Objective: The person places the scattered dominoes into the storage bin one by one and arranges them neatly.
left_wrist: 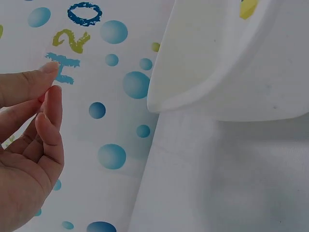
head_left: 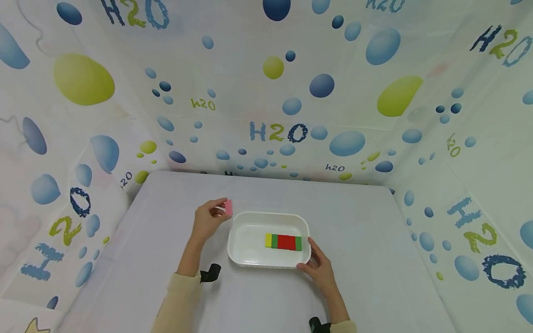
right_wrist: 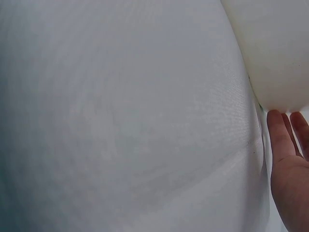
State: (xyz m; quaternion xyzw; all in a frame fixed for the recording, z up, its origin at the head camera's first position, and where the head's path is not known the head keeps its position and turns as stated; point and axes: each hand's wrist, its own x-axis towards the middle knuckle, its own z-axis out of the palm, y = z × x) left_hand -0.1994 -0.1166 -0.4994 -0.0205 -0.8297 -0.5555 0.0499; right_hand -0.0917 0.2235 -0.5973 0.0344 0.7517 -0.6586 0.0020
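My left hand [head_left: 207, 220] pinches a small pink block [head_left: 228, 207] between thumb and fingertips, just off the far left corner of a white tray [head_left: 250, 259]. In the left wrist view the fingers [left_wrist: 52, 140] hide nearly all of that block. A row of coloured blocks lies inside the tray, right of its middle: yellow [head_left: 268, 240], green [head_left: 274, 241], red [head_left: 287, 242] and another green [head_left: 298, 243], side by side. My right hand [head_left: 319, 268] holds the tray's near right corner, thumb on the near edge and fingers along the right side.
The tray is over a table with a white cover [head_left: 354, 222]. Curtains [head_left: 233, 83] printed with bubbles and "H2O" rise behind the table and on both sides. A black wrist-worn device [head_left: 210, 273] sticks out beside the left sleeve [head_left: 179, 300].
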